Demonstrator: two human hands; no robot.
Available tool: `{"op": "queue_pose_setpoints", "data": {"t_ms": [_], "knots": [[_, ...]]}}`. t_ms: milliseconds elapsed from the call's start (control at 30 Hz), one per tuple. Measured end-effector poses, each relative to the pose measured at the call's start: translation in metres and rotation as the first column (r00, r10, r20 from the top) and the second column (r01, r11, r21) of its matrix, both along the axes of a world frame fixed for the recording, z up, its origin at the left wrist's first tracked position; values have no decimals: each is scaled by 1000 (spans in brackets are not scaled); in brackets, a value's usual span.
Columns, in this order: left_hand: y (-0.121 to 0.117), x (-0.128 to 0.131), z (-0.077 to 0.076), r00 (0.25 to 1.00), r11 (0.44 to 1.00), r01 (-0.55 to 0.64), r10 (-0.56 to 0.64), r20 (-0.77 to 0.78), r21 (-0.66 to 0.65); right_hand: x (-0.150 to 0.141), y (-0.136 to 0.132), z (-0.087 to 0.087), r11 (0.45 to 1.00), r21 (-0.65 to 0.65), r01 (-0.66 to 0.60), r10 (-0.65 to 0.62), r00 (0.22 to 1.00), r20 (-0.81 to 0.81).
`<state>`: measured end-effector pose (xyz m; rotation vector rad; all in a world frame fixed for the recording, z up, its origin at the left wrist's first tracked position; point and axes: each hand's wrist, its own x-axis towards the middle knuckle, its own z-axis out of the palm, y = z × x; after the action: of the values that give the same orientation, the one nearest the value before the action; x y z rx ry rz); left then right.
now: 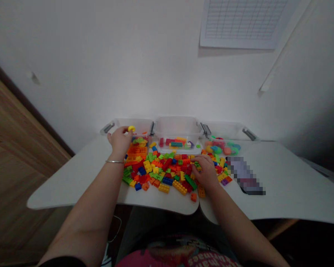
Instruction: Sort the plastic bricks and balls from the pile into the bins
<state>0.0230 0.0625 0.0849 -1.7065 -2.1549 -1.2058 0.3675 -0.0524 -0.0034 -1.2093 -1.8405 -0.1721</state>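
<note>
My left hand (121, 142) is raised over the left clear bin (140, 127), its fingertips pinching a small rounded yellow toy piece (131, 128). My right hand (207, 171) rests at the right side of a loose pile of toy building bricks, thumb and fingers apart with bricks showing between them. Near its thumb lies a dark green brick (190, 182). A long yellow brick (179, 187) sits at the pile's front, and a small orange brick (193, 197) lies by the table edge. The pile mixes red, orange, yellow, green and blue pieces.
The middle clear bin (178, 126) holds several bricks, among them a teal one. In the right clear bin (225, 130) are rounded colourful pieces. A blurred-out phone-like object (245, 176) lies right of the pile on the white table (289, 185). A printed grid sheet (239, 26) hangs on the wall.
</note>
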Motion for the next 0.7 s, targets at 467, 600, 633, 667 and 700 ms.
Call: {"op": "queue_pose_setpoints", "data": {"t_ms": [467, 600, 633, 667, 700], "knots": [[-1, 14, -4, 985, 992, -104, 93, -148, -68, 2, 2, -5, 1000, 15, -4, 4, 1000, 10], [-1, 10, -7, 995, 999, -27, 24, -92, -30, 2, 1, -4, 1000, 7, -7, 6, 1000, 11], [-2, 8, -7, 998, 1000, 2, -3, -67, -17, 2, 1, -4, 1000, 4, -8, 8, 1000, 11], [-4, 7, -6, 999, 1000, 31, -31, -44, 0, 2, 1, -4, 1000, -1, -8, 8, 1000, 12], [-6, 6, -6, 998, 998, 58, -57, -29, 23, 2, 1, -4, 1000, -6, -8, 8, 1000, 12]]}}
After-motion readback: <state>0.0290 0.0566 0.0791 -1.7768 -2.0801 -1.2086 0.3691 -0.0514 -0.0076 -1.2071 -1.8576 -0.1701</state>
